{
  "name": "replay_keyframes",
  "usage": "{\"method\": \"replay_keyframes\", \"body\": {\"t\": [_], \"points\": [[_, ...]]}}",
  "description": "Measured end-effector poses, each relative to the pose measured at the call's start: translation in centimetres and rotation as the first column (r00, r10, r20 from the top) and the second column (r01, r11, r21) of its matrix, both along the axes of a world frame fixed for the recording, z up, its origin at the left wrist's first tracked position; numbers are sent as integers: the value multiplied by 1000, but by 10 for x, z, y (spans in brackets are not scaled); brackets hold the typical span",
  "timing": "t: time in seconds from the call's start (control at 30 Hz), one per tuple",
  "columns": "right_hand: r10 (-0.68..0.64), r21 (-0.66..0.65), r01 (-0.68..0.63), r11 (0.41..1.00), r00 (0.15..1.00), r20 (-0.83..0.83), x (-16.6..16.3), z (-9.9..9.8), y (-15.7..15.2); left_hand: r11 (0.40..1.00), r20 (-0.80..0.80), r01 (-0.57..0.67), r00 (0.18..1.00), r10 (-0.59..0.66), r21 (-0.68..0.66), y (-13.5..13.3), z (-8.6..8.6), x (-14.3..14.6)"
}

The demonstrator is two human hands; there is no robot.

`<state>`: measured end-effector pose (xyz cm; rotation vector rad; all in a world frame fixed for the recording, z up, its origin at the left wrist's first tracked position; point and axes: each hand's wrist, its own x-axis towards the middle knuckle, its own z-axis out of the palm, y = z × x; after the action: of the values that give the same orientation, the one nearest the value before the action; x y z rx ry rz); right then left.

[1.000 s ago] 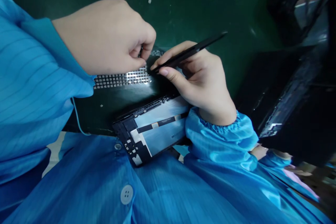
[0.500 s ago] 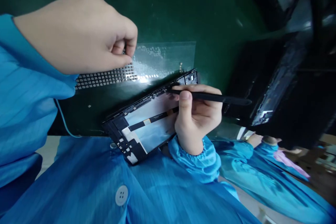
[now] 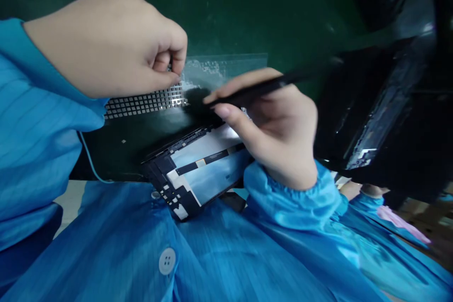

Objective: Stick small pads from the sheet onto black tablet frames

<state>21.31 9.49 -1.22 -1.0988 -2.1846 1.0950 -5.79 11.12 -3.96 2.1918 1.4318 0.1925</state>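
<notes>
My left hand [image 3: 109,42] is closed in a fist, its fingertips pinching the edge of a clear sheet of small square pads [image 3: 148,103] on the green mat. My right hand [image 3: 272,127] grips black tweezers [image 3: 269,86], with their tip close to the sheet near my left fingertips. An opened phone frame [image 3: 198,167] lies tilted at the mat's near edge, just under my right hand, with its inner plate and black flex strip showing.
The green mat [image 3: 226,14] carries a few loose white specks at the back. Dark trays or fixtures [image 3: 385,113] stand at the right. Another person's blue sleeve [image 3: 389,219] shows at lower right. My blue smock fills the foreground.
My right hand has lifted the tweezers off the phone frame's upper edge and swung them up left toward the pad sheet. My left hand has stayed put.
</notes>
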Motion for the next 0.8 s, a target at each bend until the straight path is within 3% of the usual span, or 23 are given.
{"method": "replay_keyframes", "body": {"t": [0.07,0.13,0.33,0.5,0.57,0.63,0.7,0.8], "points": [[135,-84,-134,987,991,2,-10,-6,22,1000,-23,-3,1000,2,-25,1,3,2],[191,-119,-191,974,982,-12,-15,-15,35,999,-38,-7,999,5,-47,1,6,5],[127,-176,-140,974,988,-85,-16,-24,32,995,-126,-59,991,49,-81,0,10,7],[178,-164,-180,970,984,-27,-20,-20,39,1000,-41,-4,999,3,-28,1,5,2],[181,-176,-194,965,980,-87,-16,-21,40,1000,-10,5,1000,-5,-13,1,5,1],[65,-170,-95,981,983,-173,-7,-23,34,1000,-9,-2,1000,1,-13,0,4,1],[-150,-101,129,986,961,-232,5,-26,19,1000,-16,-13,1000,12,-21,0,4,1],[-407,21,435,900,858,-312,19,-32,-11,999,-15,-17,1000,17,-36,0,2,-1]]}}
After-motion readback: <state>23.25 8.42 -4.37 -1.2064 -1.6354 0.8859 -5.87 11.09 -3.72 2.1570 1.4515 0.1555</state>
